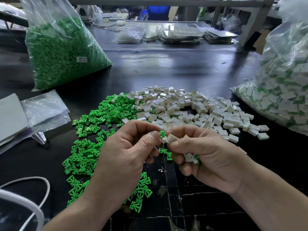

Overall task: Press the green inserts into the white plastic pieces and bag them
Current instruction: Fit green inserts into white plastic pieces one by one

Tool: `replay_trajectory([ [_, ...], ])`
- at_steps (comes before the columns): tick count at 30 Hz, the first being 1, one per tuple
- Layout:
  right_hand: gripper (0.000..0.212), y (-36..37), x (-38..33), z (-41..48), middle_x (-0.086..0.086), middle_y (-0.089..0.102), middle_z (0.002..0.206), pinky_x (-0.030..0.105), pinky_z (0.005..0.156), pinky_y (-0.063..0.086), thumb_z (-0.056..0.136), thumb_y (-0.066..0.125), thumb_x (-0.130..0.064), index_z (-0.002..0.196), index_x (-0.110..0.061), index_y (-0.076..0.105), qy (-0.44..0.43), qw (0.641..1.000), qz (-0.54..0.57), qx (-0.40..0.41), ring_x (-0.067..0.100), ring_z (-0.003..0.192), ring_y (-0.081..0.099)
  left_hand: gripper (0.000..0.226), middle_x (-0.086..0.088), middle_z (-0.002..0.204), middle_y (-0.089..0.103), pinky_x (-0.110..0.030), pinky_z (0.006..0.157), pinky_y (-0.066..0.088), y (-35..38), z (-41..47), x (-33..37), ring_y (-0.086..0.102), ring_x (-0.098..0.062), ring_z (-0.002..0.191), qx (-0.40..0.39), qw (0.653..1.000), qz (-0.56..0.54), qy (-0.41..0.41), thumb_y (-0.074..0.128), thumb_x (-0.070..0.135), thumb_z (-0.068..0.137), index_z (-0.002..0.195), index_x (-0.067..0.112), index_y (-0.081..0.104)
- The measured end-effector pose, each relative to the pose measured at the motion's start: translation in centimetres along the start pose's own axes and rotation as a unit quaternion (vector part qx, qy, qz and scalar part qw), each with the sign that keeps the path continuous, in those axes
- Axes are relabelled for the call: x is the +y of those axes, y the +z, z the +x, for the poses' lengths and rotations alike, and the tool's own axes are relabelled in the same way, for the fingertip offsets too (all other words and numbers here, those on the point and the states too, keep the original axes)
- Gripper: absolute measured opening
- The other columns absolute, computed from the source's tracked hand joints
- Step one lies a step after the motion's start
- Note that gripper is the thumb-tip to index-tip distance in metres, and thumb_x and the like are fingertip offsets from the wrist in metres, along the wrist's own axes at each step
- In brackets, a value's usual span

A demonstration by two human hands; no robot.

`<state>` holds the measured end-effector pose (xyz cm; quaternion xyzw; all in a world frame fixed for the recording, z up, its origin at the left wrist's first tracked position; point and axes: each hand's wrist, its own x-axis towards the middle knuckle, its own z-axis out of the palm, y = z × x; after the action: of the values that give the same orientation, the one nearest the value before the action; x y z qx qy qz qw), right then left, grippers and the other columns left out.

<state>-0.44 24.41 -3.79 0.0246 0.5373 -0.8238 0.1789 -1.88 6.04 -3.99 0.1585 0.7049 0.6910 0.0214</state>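
Nearest me, my left hand (130, 147) pinches 1 green insert (162, 134) against the white piece (172, 137) gripped in my right hand (205, 155), whose lower fingers (185, 170) curl round more assembled pieces (190, 157). Green pile (93, 129) and white pile (191, 107) lie touching mid-surface (166, 67).
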Motion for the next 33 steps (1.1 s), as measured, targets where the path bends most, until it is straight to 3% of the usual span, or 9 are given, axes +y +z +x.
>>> replay_trajectory([
  [6,0.016,0.5,0.0,-0.3,0.002,0.060,0.070,0.022,0.036,0.042,0.081,0.073,-0.021,0.095,-0.018,0.077,-0.040,0.995,-0.086,0.017,0.014,0.049,0.054,0.019,0.000,0.077,0.071,-0.020,0.058,0.052,-0.1,0.0,-0.1,0.066,-0.012,0.065,-0.008,1.000,0.026,-0.002,0.064,0.040,0.076,0.088,0.027,0.072],
  [16,0.012,0.6,0.5,-0.6,-0.001,0.060,0.073,0.024,0.039,0.042,0.093,0.069,-0.031,0.098,-0.020,0.074,-0.089,0.971,-0.219,0.044,0.017,0.054,0.055,0.014,0.001,0.075,0.071,-0.019,0.057,0.053,-0.2,-0.1,-0.3,0.067,-0.011,0.064,-0.004,0.997,0.072,0.022,0.064,0.040,0.079,0.087,0.031,0.071],
  [20,0.013,0.6,0.3,-0.6,0.001,0.059,0.072,0.021,0.036,0.038,0.091,0.070,-0.030,0.089,-0.018,0.073,-0.068,0.983,-0.166,0.024,0.014,0.049,0.053,0.014,-0.003,0.075,0.070,-0.021,0.055,0.051,-0.4,0.2,-0.4,0.066,-0.014,0.063,-0.034,0.999,-0.010,-0.014,0.067,0.034,0.084,0.088,0.022,0.073],
  [23,0.017,0.7,0.1,-0.8,0.004,0.059,0.074,0.019,0.035,0.035,0.090,0.068,-0.029,0.088,-0.012,0.070,-0.046,0.990,-0.133,-0.012,0.012,0.046,0.050,0.022,-0.008,0.070,0.066,-0.024,0.050,0.049,-0.3,0.3,-0.3,0.061,-0.018,0.057,-0.092,0.985,-0.129,-0.070,0.066,0.032,0.085,0.101,0.018,0.072],
  [26,0.044,0.8,-0.1,-0.9,0.007,0.058,0.072,0.017,0.034,0.034,0.089,0.062,-0.027,0.112,0.010,0.056,-0.018,0.994,-0.090,-0.063,0.010,0.045,0.047,0.028,-0.007,0.064,0.065,-0.024,0.041,0.049,0.0,0.2,-0.1,0.059,-0.015,0.047,-0.163,0.947,-0.243,-0.131,0.062,0.031,0.086,0.107,0.015,0.071],
  [28,0.057,0.7,-0.2,-1.0,0.005,0.059,0.070,0.016,0.033,0.033,0.089,0.060,-0.024,0.125,0.017,0.045,-0.002,0.994,-0.071,-0.086,0.008,0.045,0.047,0.027,-0.009,0.064,0.065,-0.024,0.041,0.050,0.0,0.1,-0.1,0.061,-0.015,0.045,-0.187,0.923,-0.295,-0.160,0.061,0.028,0.088,0.107,0.011,0.070],
  [33,0.037,0.6,-0.2,-1.1,0.002,0.062,0.070,0.015,0.033,0.031,0.089,0.060,-0.021,0.115,0.005,0.060,0.022,0.993,-0.053,-0.105,0.008,0.044,0.047,0.023,-0.013,0.065,0.066,-0.026,0.043,0.053,-0.2,0.1,-0.2,0.064,-0.018,0.047,-0.207,0.894,-0.348,-0.192,0.063,0.025,0.091,0.105,0.008,0.069],
])
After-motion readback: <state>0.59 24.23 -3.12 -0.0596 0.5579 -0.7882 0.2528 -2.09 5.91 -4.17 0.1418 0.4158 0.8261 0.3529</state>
